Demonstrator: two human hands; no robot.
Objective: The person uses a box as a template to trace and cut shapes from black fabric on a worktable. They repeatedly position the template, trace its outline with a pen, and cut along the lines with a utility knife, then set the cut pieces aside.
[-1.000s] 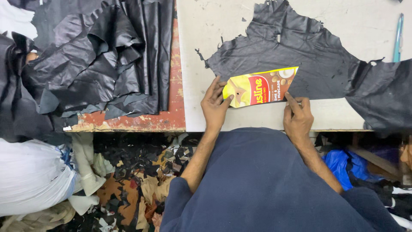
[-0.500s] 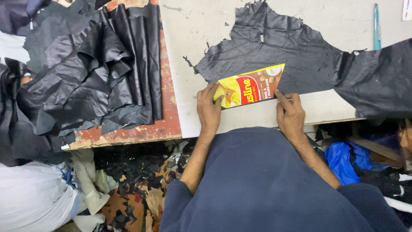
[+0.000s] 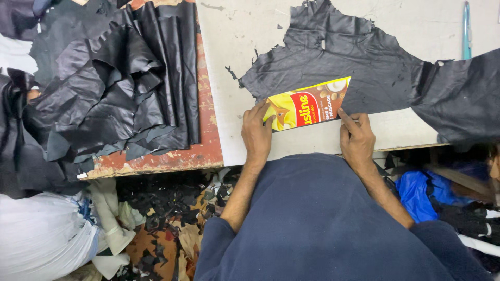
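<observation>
Both hands on card template at leather edge.

Single view: head-worn camera, set above the person's own torso and looking steeply, almost straight, down. The dark blue shirt fills the lower middle of the frame, nearest the lens. The facing is forward and down over the near edge of the pale worktable, which runs across the upper half. Both hands, left hand and right hand, lie at arm's reach near centre, close enough to show fingers. The left side takes in a heap of black leather; the floor scraps sit farther below. No second view shares the scene.
</observation>
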